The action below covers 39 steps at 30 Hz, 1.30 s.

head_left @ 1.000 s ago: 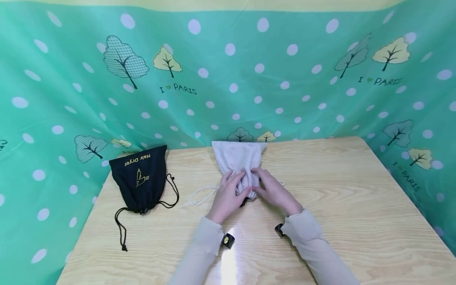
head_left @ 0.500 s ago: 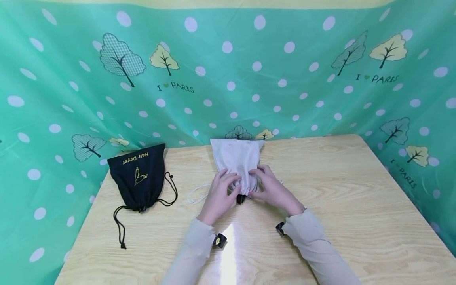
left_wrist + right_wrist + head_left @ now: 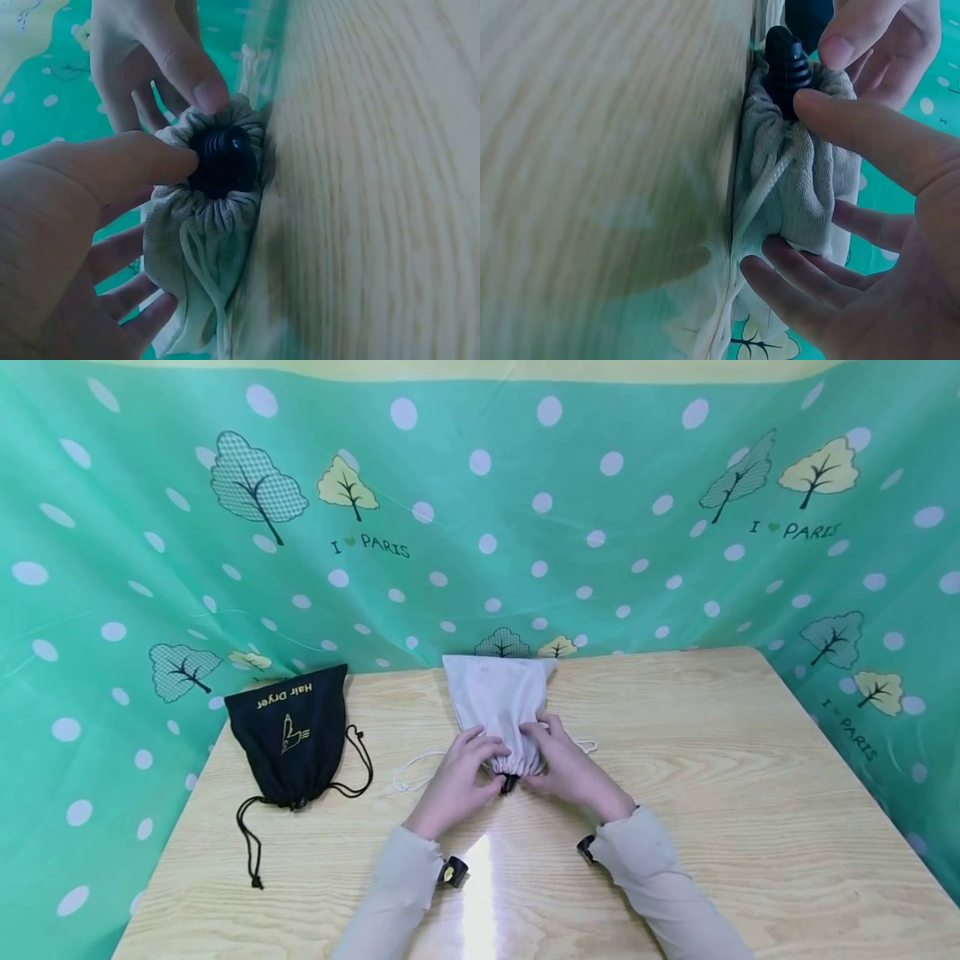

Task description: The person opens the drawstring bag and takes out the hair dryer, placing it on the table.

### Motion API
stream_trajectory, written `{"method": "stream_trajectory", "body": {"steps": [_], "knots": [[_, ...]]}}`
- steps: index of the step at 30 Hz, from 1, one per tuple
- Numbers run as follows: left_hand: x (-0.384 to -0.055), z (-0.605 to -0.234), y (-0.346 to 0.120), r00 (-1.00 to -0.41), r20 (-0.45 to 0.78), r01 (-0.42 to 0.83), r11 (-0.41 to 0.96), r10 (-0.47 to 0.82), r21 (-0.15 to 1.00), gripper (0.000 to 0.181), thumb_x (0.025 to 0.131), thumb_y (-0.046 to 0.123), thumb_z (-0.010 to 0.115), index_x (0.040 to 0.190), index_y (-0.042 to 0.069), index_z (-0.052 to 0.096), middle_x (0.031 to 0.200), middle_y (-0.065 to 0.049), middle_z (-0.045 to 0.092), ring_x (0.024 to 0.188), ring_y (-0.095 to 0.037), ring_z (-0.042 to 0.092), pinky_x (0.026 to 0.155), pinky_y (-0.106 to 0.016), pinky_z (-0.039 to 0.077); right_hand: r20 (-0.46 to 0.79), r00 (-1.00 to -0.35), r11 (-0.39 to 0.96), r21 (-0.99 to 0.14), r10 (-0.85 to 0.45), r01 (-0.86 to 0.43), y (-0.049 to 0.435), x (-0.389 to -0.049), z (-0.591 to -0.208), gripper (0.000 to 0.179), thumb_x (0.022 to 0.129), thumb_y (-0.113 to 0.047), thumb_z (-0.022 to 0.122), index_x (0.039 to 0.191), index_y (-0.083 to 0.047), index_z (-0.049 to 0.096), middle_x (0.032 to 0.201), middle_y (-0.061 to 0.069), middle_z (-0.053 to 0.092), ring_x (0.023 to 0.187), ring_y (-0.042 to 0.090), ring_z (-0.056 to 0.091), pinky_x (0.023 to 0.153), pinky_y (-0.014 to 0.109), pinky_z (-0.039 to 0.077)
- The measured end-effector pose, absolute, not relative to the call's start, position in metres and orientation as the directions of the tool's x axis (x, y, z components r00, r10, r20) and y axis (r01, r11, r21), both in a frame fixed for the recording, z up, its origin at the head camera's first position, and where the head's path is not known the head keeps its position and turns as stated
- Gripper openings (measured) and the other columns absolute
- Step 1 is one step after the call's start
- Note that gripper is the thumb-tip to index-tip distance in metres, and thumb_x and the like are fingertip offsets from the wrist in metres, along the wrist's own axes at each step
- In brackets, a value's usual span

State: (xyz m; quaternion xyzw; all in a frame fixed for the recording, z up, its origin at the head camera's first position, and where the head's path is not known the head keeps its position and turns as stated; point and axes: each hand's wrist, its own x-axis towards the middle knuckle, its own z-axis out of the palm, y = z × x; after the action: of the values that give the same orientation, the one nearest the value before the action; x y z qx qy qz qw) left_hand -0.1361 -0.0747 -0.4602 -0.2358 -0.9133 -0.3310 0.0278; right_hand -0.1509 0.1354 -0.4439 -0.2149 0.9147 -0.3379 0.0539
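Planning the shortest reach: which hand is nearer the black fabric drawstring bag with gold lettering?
Left. The left hand is to the right of the black bag, at the left of the pale grey cloth bag; the right hand is farther, at that bag's right.

Left hand [image 3: 456,781] is pulled back and farther out to the left; right hand [image 3: 567,770] comes back slightly too. Thumbs shift off the bunched cloth of the gray bag [image 3: 498,693] down to its mouth. Folds there lie flatter, more even. More of the black piece [image 3: 509,783] seems to show, though it's small in head view.
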Motion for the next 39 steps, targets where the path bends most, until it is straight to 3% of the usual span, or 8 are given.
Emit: {"method": "stream_trajectory", "body": {"steps": [9,19,39], "knots": [[-0.137,-0.463,-0.071,-0.884,0.224,0.458,0.666,0.41,0.589,0.036,0.083,0.01,0.078,0.117,0.013,0.068,0.13,-0.004,0.064,0.142,-0.034,0.037,0.117,-0.054,0.031,0.068,-0.901,0.707,-0.596,-0.428,-0.381,0.13,-0.151,-0.45,0.08,0.076,-0.012,0.085,0.143,-0.002,0.043,0.151,0.028,0.03,0.133,0.044,0.045,0.109,0.053,0.041],[-0.139,-0.462,-0.07,-0.885,0.226,0.458,0.673,0.407,0.581,0.035,0.083,0.007,0.077,0.115,0.013,0.066,0.127,-0.003,0.065,0.142,-0.034,0.038,0.117,-0.053,0.032,0.117,-0.883,0.697,-0.57,-0.455,-0.435,0.124,-0.148,-0.446,0.081,0.072,0.002,0.074,0.145,0.003,0.04,0.149,0.033,0.032,0.135,0.046,0.042,0.112,0.052,0.038],[-0.136,-0.464,-0.067,-0.895,0.192,0.437,0.709,0.402,0.554,0.032,0.088,0.009,0.072,0.118,0.015,0.062,0.132,-0.005,0.062,0.143,-0.03,0.036,0.111,-0.055,0.039,0.116,-0.884,0.723,-0.532,-0.454,-0.441,0.121,-0.145,-0.449,0.075,0.076,0.002,0.072,0.144,0.002,0.039,0.148,0.034,0.031,0.133,0.045,0.042,0.106,0.051,0.046]]}}
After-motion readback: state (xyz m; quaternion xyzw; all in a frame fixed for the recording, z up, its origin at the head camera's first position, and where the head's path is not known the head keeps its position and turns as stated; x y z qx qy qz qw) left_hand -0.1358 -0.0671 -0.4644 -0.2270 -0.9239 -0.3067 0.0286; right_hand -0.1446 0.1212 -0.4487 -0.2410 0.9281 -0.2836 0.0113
